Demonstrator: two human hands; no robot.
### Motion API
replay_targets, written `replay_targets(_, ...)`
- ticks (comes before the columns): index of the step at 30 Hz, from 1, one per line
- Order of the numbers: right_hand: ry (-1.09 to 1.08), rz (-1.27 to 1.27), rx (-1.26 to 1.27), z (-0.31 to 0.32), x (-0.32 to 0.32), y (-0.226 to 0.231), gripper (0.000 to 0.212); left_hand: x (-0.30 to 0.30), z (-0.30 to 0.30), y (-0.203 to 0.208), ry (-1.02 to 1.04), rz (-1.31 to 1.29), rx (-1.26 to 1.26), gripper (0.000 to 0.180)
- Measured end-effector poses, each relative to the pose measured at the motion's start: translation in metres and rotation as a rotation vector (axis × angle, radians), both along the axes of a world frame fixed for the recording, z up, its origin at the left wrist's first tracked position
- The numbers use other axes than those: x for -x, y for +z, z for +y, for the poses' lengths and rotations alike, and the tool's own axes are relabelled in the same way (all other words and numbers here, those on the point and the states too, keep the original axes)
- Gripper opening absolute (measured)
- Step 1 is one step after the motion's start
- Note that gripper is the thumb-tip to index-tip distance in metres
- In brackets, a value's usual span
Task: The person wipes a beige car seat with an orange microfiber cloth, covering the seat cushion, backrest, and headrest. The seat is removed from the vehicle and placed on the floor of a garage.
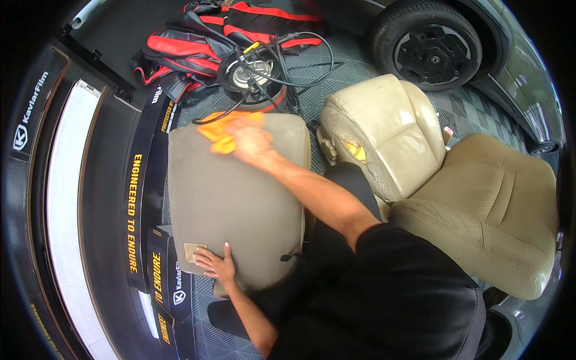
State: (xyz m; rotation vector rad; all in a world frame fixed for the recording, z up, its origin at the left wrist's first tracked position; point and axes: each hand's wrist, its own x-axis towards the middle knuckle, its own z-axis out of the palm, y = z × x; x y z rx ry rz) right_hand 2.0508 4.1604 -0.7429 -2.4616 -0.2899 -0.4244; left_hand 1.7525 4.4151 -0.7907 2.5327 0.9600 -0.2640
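A grey-beige car seat back panel (pixel 240 186) lies in front of me. My right hand (pixel 251 141), blurred by motion, is on an orange cloth (pixel 223 133) at the panel's far edge; its fingers press the cloth against the surface. Lower down, my left hand (pixel 217 265) rests flat with its fingers spread, beside a small tan rectangular patch (pixel 194 252) near the panel's near left corner. A short dark tab (pixel 288 258) sticks out close to the panel's near right side.
To my right are a worn beige leather seat cushion (pixel 384 129) and a tan seat back (pixel 492 210). Beyond the panel stand a round machine with black hoses (pixel 255 78) and red-and-black seat covers (pixel 186 51). A car wheel (pixel 427 45) is at far right; printed black display boards (pixel 141 198) line the left.
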Motion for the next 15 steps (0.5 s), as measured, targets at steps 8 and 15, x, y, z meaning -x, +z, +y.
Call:
replay_targets(8,-0.362,0.381,0.087,-0.120,0.122,0.077,0.029,0.004,0.011,-0.001,-0.007,0.006,-0.161,0.117)
replay_targets(15,-0.025,0.343,0.442,-0.060,0.118,-0.010,0.017,0.018,0.080,-0.092,-0.169,-0.086,-0.786,0.098)
